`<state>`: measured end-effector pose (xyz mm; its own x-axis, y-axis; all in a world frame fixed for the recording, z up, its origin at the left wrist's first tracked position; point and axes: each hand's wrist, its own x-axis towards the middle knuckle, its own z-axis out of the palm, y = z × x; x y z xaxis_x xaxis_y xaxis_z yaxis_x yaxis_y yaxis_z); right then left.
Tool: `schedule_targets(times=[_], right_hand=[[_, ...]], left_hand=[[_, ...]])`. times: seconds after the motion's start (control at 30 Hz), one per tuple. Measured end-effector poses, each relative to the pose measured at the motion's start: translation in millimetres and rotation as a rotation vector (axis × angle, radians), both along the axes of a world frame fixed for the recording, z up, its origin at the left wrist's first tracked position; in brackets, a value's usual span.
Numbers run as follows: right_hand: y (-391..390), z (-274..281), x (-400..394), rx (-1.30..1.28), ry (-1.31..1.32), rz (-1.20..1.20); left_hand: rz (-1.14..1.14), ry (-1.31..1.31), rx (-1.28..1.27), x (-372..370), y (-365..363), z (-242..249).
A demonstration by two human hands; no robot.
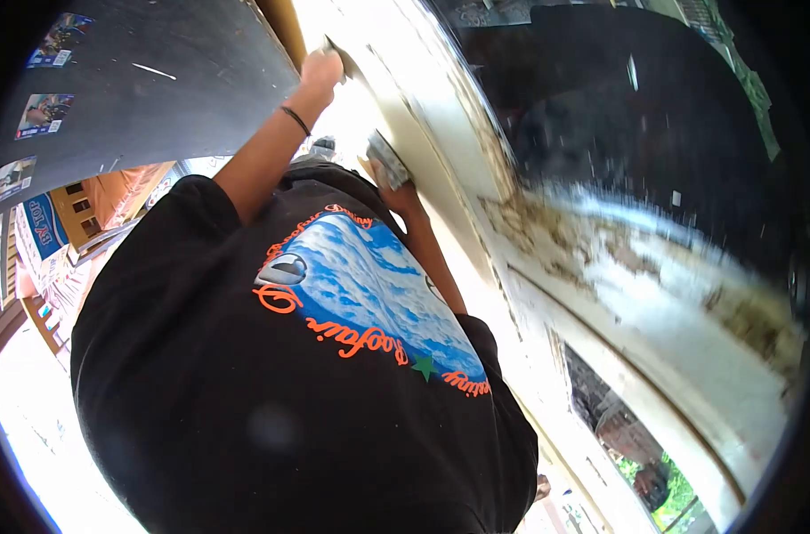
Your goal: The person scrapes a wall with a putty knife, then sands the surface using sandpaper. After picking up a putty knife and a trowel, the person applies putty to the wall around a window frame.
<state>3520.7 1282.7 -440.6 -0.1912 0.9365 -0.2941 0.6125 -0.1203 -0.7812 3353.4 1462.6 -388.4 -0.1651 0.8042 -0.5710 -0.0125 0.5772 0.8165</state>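
Note:
My left hand (321,68) is stretched forward with closed fingers on a small, thin grey piece (334,46), held against the pale vehicle panel (369,84). A dark band circles that wrist. My right hand (394,189) is nearer my body and wrapped round a flat grey blotchy piece (389,160) beside the same panel. The fingers of this hand are partly hidden behind that piece. Between the arms lies my black T-shirt (245,409), with a blue cloud print and orange lettering.
On the right, the vehicle's dark glass (619,133) adjoins a worn, stained ledge (619,258). Green tape (757,98) edges the glass. A dark board (182,80) with several stickers stands at the upper left. Behind it is a building with a blue sign (44,222). A lower window (632,436) shows a reflection.

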Motion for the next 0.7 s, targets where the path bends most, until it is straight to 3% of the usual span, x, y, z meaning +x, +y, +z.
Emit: schedule_targets(times=[0.07,0.13,0.2,0.27,0.3,0.33,0.37,0.4,0.47,0.63,0.67,0.7], right_hand=[[-17,-11,25,-0.077,-0.052,-0.033],[-35,3,46,-0.168,-0.11,-0.083],[-45,26,69,-0.012,-0.088,0.021],[-66,8,98,0.482,-0.59,0.256],[-65,17,114,-0.087,-0.126,0.03],[-72,6,130,-0.174,-0.126,-0.068],[-81,-7,149,-0.206,-0.136,-0.126],[-88,6,152,-0.243,-0.398,-0.201],[-102,13,165,-0.35,-0.545,-0.17],[-123,-35,167,-0.353,-0.437,-0.266],[-117,-47,164,-0.503,-0.412,-0.221],[-115,-67,159,-0.452,-0.394,-0.161]], left_hand=[[0.126,-0.211,0.053,15,-16,0],[0.096,-0.296,-0.047,25,-24,-28],[0.043,-0.372,-0.177,34,-26,-43],[-0.038,-0.478,-0.262,38,-27,-49],[-0.128,-0.609,-0.269,40,-29,-42],[-0.222,-0.738,-0.285,45,-33,-35],[-0.109,-0.702,-0.29,50,-33,-27],[-0.135,-0.666,-0.278,48,-28,-21],[-0.07,-0.73,-0.284,46,-22,-26],[-0.121,-0.598,-0.172,6,31,-87],[-0.155,-0.58,-0.124,1,39,-97],[-0.038,-0.528,-0.11,-1,44,-87]])
